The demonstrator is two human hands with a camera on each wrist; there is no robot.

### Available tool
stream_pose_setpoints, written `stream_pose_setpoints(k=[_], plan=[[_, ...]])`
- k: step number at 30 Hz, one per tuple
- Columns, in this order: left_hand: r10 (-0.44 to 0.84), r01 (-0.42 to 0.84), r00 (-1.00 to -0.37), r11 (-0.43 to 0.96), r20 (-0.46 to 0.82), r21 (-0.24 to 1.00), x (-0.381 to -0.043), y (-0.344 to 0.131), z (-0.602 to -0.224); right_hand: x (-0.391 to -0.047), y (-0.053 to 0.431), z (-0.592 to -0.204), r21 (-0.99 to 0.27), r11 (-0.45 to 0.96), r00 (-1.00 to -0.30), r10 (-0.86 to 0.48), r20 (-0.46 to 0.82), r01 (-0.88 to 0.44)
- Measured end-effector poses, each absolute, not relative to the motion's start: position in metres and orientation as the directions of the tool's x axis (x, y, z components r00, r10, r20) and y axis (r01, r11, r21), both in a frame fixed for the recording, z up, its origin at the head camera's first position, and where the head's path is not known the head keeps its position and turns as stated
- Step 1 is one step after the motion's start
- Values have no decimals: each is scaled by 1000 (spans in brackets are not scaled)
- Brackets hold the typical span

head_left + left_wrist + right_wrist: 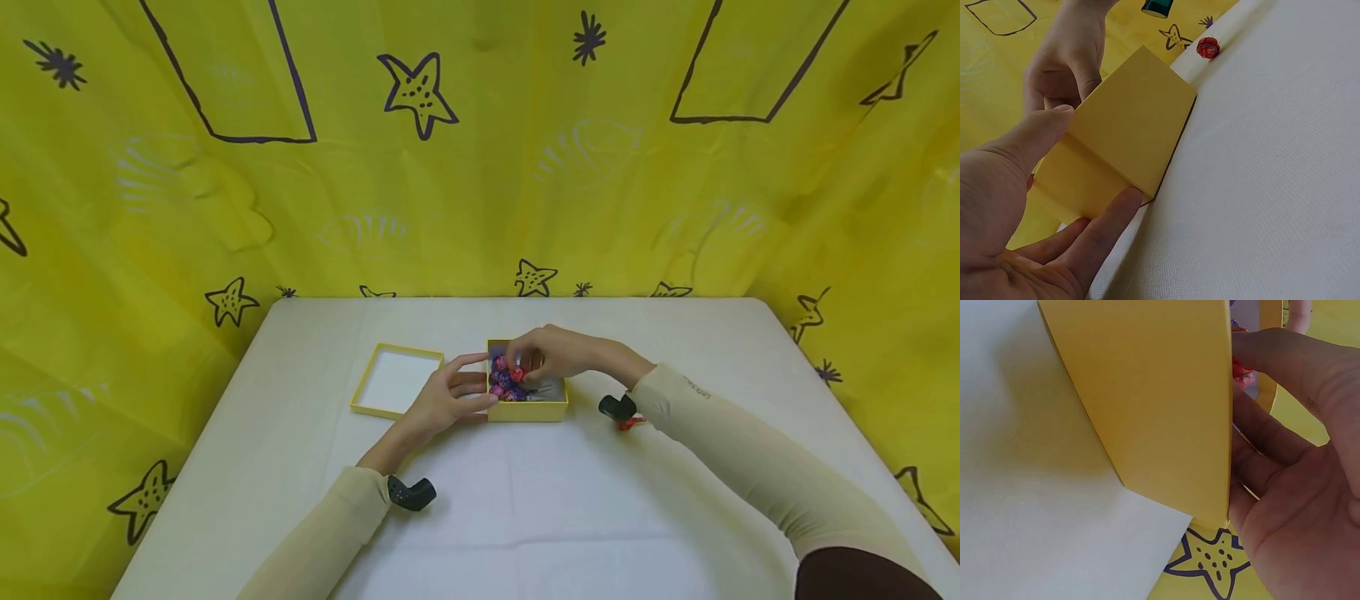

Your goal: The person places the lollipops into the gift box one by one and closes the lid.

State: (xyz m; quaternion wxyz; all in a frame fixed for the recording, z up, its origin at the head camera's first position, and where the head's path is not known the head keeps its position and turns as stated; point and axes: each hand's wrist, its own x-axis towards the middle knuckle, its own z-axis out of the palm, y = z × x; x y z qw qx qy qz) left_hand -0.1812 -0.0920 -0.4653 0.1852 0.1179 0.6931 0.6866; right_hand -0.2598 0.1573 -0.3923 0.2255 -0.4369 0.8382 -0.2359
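A shallow yellow box [527,412] stands on the table with lollipops [501,382] in purple and red wrappers bunched in its left part. My left hand [442,398] steadies the box's left side: the thumb touches the top rim, and fairly straight fingers lie against the wall, as the left wrist view shows. From above, my right hand [558,352] reaches into the box, its thumb and fingers pinching a red-wrapped lollipop [517,374]. In the right wrist view the box's wall [1154,406] partly hides those fingertips and the red wrapper [1244,376].
Left of the box lies its yellow-rimmed lid [397,381], white inside facing up. One more red lollipop [628,423] lies on the white table [570,500] to the right, below the right wrist's dark camera [618,407]. A yellow patterned curtain [480,183] hangs behind the table.
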Motion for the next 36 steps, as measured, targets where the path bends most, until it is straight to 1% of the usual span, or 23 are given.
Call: stream_pose_setpoints(k=[8,16,27,36], plan=[[423,-92,-902,19,-91,996,-182,-93,-464,-258,156,-393,-573,542,-524,-823,-217,-614],[415,-65,-906,51,-81,997,-182,-93,-462,-257,153,-392,-565,591,-551,-791,-266,-577],[417,-68,-905,42,-79,997,-183,-92,-462,-256,155,-391,-562,564,-535,-811,-238,-605],[419,-87,-904,26,-90,996,-182,-92,-464,-253,155,-385,-559,533,-508,-834,-217,-635]])
